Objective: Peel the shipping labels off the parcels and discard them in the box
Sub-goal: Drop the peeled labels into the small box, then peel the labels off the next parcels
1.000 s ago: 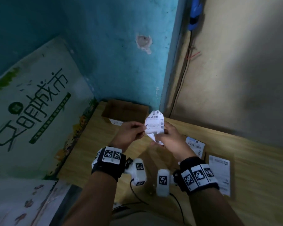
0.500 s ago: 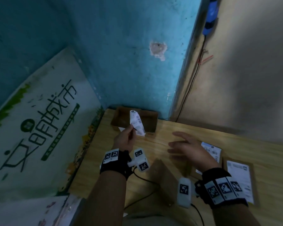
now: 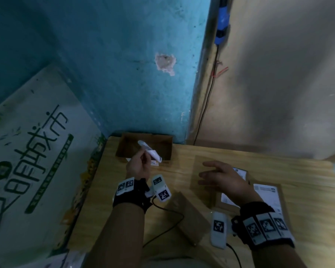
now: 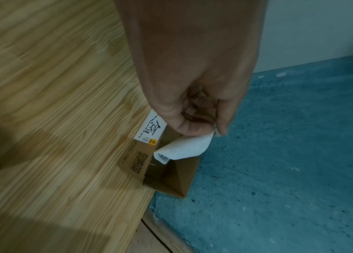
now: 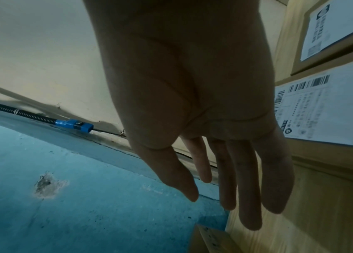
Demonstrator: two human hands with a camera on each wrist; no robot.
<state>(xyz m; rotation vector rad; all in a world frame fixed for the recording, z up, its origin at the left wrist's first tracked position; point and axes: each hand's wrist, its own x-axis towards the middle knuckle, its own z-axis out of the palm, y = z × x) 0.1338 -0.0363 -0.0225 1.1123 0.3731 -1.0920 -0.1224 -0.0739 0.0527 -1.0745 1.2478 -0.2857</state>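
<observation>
Peeled label (image 3: pixel 150 153) looked featherweight, limp and curly, probably tacky on the back, so likely to cling to skin rather than drop cleanly; best held by an edge or corner with fingertips, as here. It was a white paper slip, blank side outward in the left-wrist view, curled into a loose roll with a bit of black print showing at the rolled end. Left hand (image 3: pixel 138 165) pinched it at one end between thumb and fingers, holding it over the near edge of the open brown cardboard box (image 3: pixel 163 140) at the table's far corner against the blue wall; not released yet. Right hand (image 3: pixel 223 179) was empty, fingers straight and spread, hovering above the table (image 3: pixel 307 190) just beside a parcel (image 5: pixel 327 109) with a barcoded label on it; another labelled parcel (image 3: pixel 267 196) lay next to that.
</observation>
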